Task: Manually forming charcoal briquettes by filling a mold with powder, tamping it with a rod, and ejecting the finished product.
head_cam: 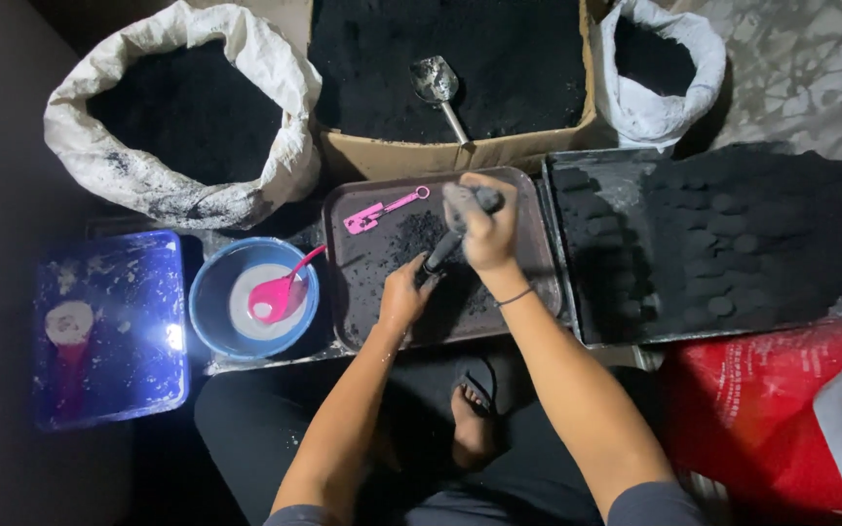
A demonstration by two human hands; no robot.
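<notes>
Two white sacks of black powder stand at the top — the large sack at ten o'clock, the small sack at one o'clock — with one cardboard box of the same powder between them, a metal scoop lying in it. Three trays sit in a row: a blue tray at nine o'clock, a brown tray at the centre, and a black tray at three o'clock, stacked with dark round pressed lumps too many to count. One blue bowl just left of the brown tray holds white liquid and a pink spoon. One pink tool lies at the brown tray's eleven o'clock corner. The right hand is closed tight around the top of a dark tube-shaped press — the left hand curls around its lower end over the powder on the brown tray. A red bag lies at four o'clock.
</notes>
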